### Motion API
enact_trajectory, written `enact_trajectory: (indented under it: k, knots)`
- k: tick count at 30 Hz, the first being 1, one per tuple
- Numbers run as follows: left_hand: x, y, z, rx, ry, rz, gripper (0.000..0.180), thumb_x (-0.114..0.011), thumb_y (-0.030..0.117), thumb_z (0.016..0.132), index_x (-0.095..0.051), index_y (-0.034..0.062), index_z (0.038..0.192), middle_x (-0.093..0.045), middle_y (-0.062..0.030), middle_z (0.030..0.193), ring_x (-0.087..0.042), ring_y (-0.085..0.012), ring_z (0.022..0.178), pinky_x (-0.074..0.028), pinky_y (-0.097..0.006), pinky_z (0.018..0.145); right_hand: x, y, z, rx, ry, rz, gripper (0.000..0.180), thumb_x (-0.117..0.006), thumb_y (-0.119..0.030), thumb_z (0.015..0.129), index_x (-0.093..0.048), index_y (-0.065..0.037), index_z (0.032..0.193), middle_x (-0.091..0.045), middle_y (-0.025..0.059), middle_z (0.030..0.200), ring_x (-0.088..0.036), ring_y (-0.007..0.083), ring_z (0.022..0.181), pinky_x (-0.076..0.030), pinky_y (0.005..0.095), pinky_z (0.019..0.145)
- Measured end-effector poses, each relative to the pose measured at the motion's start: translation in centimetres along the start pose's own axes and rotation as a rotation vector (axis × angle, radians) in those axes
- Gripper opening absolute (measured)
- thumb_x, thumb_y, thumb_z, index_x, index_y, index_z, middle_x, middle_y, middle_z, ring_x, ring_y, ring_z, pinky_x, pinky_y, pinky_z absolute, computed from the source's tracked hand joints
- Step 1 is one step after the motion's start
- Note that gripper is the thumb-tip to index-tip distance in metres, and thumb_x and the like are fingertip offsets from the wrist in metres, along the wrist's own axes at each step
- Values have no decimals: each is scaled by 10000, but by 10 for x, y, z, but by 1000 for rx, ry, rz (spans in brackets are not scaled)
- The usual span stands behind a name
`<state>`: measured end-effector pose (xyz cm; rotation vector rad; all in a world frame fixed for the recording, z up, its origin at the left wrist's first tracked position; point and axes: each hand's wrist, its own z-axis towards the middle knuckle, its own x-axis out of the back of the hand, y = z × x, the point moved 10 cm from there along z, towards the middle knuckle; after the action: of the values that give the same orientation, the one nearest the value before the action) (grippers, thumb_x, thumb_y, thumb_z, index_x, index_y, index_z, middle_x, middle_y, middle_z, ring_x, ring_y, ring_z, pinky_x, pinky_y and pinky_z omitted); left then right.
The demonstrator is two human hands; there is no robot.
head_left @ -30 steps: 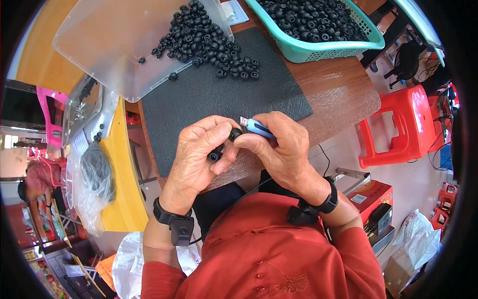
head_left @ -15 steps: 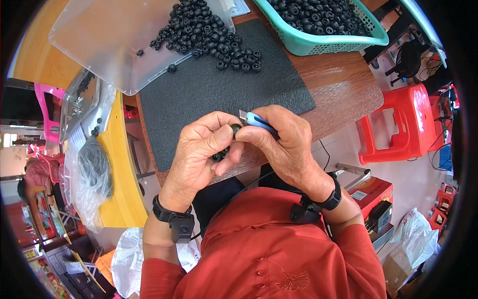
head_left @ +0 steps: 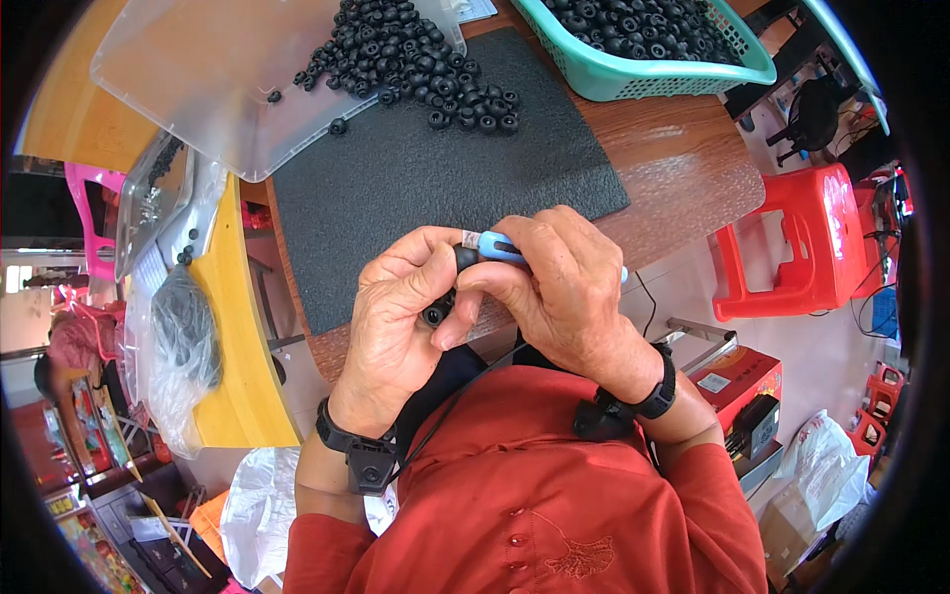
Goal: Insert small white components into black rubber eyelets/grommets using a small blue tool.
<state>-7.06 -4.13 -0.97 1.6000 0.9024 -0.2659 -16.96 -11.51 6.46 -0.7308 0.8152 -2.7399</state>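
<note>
My left hand [head_left: 391, 307] is closed, pinching a small round black rubber-like part [head_left: 465, 259] between thumb and forefinger. Lower down, more black parts [head_left: 435, 311] are tucked against its curled fingers. A blue utility knife [head_left: 498, 247] is gripped in my right hand [head_left: 569, 282], its short blade pointing left over the top of the pinched part. The blade appears to lie against that part, though the fingertips hide the exact contact. My right thumb presses near the part's right side. Both hands are above the near edge of the dark mat [head_left: 435, 188].
A heap of black parts [head_left: 426, 74] spills from a clear plastic tray [head_left: 228, 99] onto the mat. At the back right, a turquoise basket [head_left: 633, 84] holds many more. Red stools [head_left: 792, 247] stand to the right; a yellow table [head_left: 242, 376] with plastic bags is on the left.
The knife has moved left and down, bringing its blade from just above the right fingers onto the pinched part. My right hand has rolled slightly; the left keeps its pinch.
</note>
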Motion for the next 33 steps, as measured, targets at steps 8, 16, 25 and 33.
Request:
enact_trajectory:
  k: [8, 16, 25, 33]
  knots:
    - [3, -4, -5, 8, 67, -19, 301, -617, 250, 969, -595, -26, 1086, -605, -74, 780, -518, -112, 549, -353, -198, 433, 1, -9, -6, 84, 33, -70, 281, -799, -194, 710, -577, -41, 789, -468, 62, 629, -494, 241, 551, -407, 353, 507]
    - [5, -10, -4, 25, 55, -96, 276, -618, 237, 962, -602, -16, 1072, -600, -89, 736, -484, -117, 523, -367, -220, 459, -3, -10, -7, 121, 9, -118, 253, -782, -178, 737, -558, -61, 745, -444, 51, 593, -477, 222, 510, -399, 340, 481]
    - [-4, -2, 4, 62, 180, 24, 252, -571, 236, 971, -598, -8, 1027, -579, -81, 715, -469, -118, 532, -350, -238, 482, 0, 3, -8, 116, -92, -110, 254, -774, -198, 792, -618, -17, 877, -546, 77, 695, -516, 251, 557, -408, 369, 499]
    - [-3, 10, 42, 188, 104, -4, 181, -554, 160, 888, -579, 12, 988, -624, -156, 864, -558, -201, 594, -401, -282, 455, 14, 25, -23, 22, 6, -272, 298, -792, -264, 768, -609, -39, 834, -513, 78, 659, -518, 254, 570, -414, 374, 529]
